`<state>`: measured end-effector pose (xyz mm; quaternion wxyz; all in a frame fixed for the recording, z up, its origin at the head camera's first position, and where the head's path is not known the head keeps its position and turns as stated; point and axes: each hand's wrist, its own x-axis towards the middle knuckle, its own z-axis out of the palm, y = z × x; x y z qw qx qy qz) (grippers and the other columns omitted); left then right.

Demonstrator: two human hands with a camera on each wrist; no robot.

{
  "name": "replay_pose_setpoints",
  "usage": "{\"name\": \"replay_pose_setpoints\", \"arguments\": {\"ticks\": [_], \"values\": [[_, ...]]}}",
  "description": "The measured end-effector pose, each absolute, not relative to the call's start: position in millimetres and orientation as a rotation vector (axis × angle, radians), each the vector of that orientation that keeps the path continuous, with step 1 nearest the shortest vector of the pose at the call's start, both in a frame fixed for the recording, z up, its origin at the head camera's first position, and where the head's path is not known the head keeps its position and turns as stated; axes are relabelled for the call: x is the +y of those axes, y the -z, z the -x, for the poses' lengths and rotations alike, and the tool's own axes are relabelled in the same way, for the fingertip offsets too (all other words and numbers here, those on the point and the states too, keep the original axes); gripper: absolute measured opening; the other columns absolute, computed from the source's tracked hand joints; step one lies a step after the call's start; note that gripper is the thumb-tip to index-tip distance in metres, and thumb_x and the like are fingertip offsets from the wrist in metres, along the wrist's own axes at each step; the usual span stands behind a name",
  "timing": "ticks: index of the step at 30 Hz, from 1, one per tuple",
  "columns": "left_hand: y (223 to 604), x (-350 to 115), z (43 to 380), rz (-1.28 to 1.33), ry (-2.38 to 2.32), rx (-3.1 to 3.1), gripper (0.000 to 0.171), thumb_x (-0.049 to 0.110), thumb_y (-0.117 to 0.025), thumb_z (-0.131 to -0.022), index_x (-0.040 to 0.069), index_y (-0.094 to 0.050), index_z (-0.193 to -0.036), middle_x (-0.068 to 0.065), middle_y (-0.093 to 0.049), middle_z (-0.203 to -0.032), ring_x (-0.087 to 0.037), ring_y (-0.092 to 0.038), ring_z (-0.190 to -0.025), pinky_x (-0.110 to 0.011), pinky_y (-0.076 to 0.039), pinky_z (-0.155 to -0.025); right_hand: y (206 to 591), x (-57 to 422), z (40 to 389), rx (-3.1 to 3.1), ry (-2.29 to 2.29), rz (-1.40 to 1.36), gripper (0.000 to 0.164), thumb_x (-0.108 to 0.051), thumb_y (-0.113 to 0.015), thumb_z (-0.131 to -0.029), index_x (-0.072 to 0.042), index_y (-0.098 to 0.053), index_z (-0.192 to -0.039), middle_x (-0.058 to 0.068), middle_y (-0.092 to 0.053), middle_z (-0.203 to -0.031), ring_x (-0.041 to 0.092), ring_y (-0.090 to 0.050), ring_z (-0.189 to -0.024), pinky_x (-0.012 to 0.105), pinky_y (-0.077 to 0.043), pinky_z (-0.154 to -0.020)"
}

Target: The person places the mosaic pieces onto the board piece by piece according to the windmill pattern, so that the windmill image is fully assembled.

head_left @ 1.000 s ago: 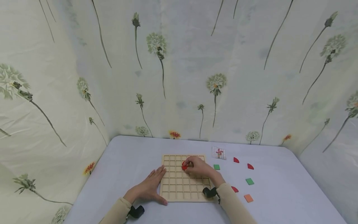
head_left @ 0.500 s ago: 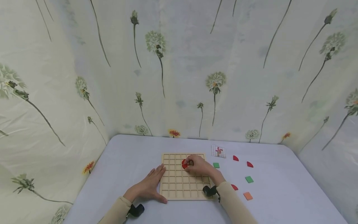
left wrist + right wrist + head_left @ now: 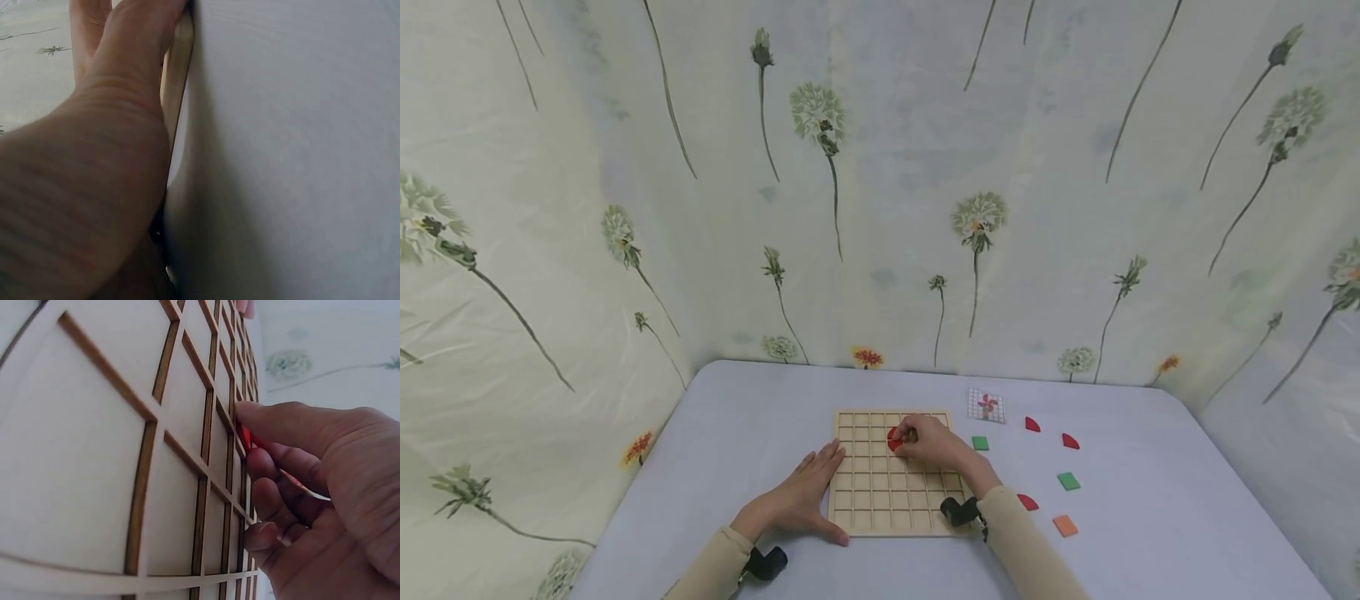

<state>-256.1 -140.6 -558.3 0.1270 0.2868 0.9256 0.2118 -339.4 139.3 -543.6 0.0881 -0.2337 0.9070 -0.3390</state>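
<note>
On the gridded wooden board [image 3: 881, 500], a rounded red piece [image 3: 892, 441].

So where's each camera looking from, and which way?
Head: worn on the head, faces forward and down at the grid board, table and floral backdrop; left hand, right hand and sleeves show.
Left wrist: worn on that wrist, faces along the grid board's edge and table; left hand shows.
Right wrist: worn on that wrist, looks across the grid board at the red piece; right hand shows.
Shared: head and right wrist both show the right hand pinching the red piece.
</note>
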Motion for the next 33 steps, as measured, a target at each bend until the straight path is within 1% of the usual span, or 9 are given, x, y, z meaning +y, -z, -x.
{"name": "replay_pose_setpoints", "arguments": {"ticks": [5, 12, 17, 22, 25, 33], "values": [[558, -141, 254, -0.843, -0.616, 2.694, 0.135, 0.073, -0.075, -0.061, 0.003, -0.008, -0.155, -0.013, -0.001, -0.163, -0.025, -0.005, -0.151, -0.047, -0.008, -0.123, 541, 138, 336, 2.689, 1.031, 0.663, 0.015, -0.020, -0.075, -0.085, -0.012, -0.065, -0.094, -0.002, -0.063, -0.088, 0.012, -0.055, -0.076, 0.027, -0.048, -0.067], [558, -141, 253, -0.854, -0.626, 2.688, 0.135, 0.072, -0.075, -0.061, 0.002, -0.008, -0.155, -0.014, 0.000, -0.163, -0.026, -0.004, -0.151, -0.047, -0.008, -0.123, 541, 133, 333, 2.721, 1.028, 0.665, 0.015, -0.014, -0.075, -0.083, -0.008, -0.065, -0.092, 0.000, -0.063, -0.085, 0.012, -0.054, -0.073, 0.025, -0.048, -0.063], [558, -141, 254, -0.846, -0.623, 2.685, 0.135, 0.073, -0.075, -0.061, 0.003, -0.008, -0.155, -0.013, 0.000, -0.163, -0.025, -0.004, -0.151, -0.047, -0.007, -0.123, 542, 133, 333, 2.723, 1.042, 0.650, 0.014, -0.014, -0.075, -0.082, -0.008, -0.065, -0.091, 0.000, -0.063, -0.083, 0.012, -0.055, -0.072, 0.026, -0.049, -0.063], [559, -141, 253, -0.843, -0.621, 2.688, 0.135, 0.073, -0.075, -0.061, 0.003, -0.008, -0.155, -0.013, 0.000, -0.163, -0.025, -0.004, -0.151, -0.047, -0.007, -0.123, 543, 135, 333, 2.701, 1.057, 0.637, 0.015, -0.023, -0.075, -0.084, -0.013, -0.065, -0.091, -0.003, -0.062, -0.084, 0.012, -0.055, -0.074, 0.026, -0.049, -0.065], [560, -141, 253, -0.845, -0.629, 2.687, 0.135, 0.074, -0.074, -0.061, 0.003, -0.008, -0.155, -0.013, 0.000, -0.163, -0.025, -0.004, -0.151, -0.047, -0.007, -0.123, 543, 140, 334, 2.693, 1.124, 0.595, 0.020, -0.031, -0.074, -0.085, -0.016, -0.062, -0.093, -0.003, -0.061, -0.084, 0.012, -0.053, -0.074, 0.025, -0.047, -0.063], [557, -140, 254, -0.846, -0.615, 2.700, 0.135, 0.073, -0.075, -0.061, 0.003, -0.008, -0.155, -0.013, 0.000, -0.164, -0.025, -0.004, -0.151, -0.047, -0.007, -0.124, 531, 176, 341, 2.770, 1.247, 0.465, 0.034, -0.038, -0.076, -0.082, -0.013, -0.055, -0.091, 0.001, -0.052, -0.081, 0.015, -0.046, -0.075, 0.027, -0.039, -0.061]]}}
